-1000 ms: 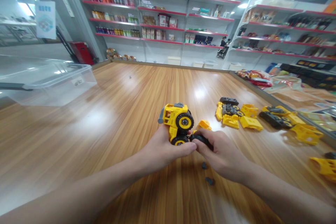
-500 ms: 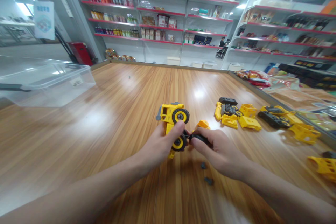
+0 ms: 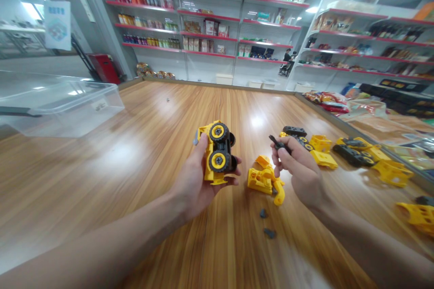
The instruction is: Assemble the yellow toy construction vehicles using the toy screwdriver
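Note:
My left hand (image 3: 198, 178) is wrapped round a yellow toy truck (image 3: 210, 167), which is tipped so its black underside and wheels face right. Cross-shaped screw heads show in the hubs of the two near wheels. In my right hand (image 3: 300, 167) is a black toy screwdriver (image 3: 278, 143), its tip pointing up and left, apart from the truck. Between the hands a yellow toy digger part (image 3: 262, 183) with a curved arm lies on the table. Nearer to me are two small dark grey pieces, one (image 3: 263, 213) just beyond the other (image 3: 270, 233).
Several yellow and black toy vehicle parts (image 3: 323, 159) lie to the right on the wooden table (image 3: 162, 144). Another yellow part (image 3: 415, 216) is at the right edge. A clear plastic bin (image 3: 81, 113) stands at left. Stocked shelves rise behind; a person (image 3: 287, 56) sits far back.
The screwdriver has come away from the truck and moved right and up with my right hand. My left hand has shifted the truck slightly left and turned its underside more into view.

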`<state>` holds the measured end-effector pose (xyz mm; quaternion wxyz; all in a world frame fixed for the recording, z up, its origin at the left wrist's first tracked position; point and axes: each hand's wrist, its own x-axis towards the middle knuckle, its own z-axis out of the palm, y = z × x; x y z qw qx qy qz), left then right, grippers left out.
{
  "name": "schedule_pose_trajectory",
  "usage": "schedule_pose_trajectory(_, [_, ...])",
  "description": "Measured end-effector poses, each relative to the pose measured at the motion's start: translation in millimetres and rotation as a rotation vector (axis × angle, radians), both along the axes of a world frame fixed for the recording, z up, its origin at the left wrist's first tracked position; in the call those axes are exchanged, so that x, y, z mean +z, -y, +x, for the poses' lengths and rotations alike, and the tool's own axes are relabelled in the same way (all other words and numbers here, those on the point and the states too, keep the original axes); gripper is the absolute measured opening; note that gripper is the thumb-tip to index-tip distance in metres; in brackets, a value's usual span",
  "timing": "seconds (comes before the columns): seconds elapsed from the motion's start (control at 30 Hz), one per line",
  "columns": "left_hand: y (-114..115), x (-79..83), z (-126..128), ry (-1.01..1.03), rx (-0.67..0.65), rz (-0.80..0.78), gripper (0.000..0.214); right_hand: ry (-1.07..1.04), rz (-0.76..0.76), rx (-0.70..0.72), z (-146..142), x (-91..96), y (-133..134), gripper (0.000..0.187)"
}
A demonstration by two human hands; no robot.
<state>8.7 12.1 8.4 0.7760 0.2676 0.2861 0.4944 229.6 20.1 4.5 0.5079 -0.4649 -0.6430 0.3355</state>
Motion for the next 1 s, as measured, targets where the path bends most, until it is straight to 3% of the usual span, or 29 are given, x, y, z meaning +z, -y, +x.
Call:
schedule_pose_trajectory(0.07, [-1.4,-1.0,-1.2,-0.021,0.016,0.007,0.058,0.114,-0.018,-0.030,-1.2,2.1,2.1,0.017])
schedule_pose_trajectory(0.23, [-1.5,0.1,-5.3,-0.022,0.046,0.006,0.051,0.598,0.018,-0.149,-1.6,5.0,1.9,0.044])
schedule_pose_trajectory(0.37, [0.9,2.8,-6.0,0.000,0.046,0.051,0.046,0.848,-0.001,-0.229,7.1,1.8,-6.8,0.025])
schedule_pose_trajectory(0.53, [-0.5,-0.7,-2.9,-0.104,0.066,0.032,0.035,1.032,-0.075,-0.163,10.0,-0.9,-8.7,0.019])
schedule_pose_trajectory(0.7, [-0.4,-5.5,0.0,-0.191,0.083,0.036,0.027,1.086,-0.180,-0.103,8.1,-5.7,-7.0,0.016])
schedule_pose_trajectory(1.0, [2.1,-2.9,1.2,-0.239,0.119,0.003,0.034,0.930,-0.074,-0.079,5.4,-11.4,-5.8,0.019])
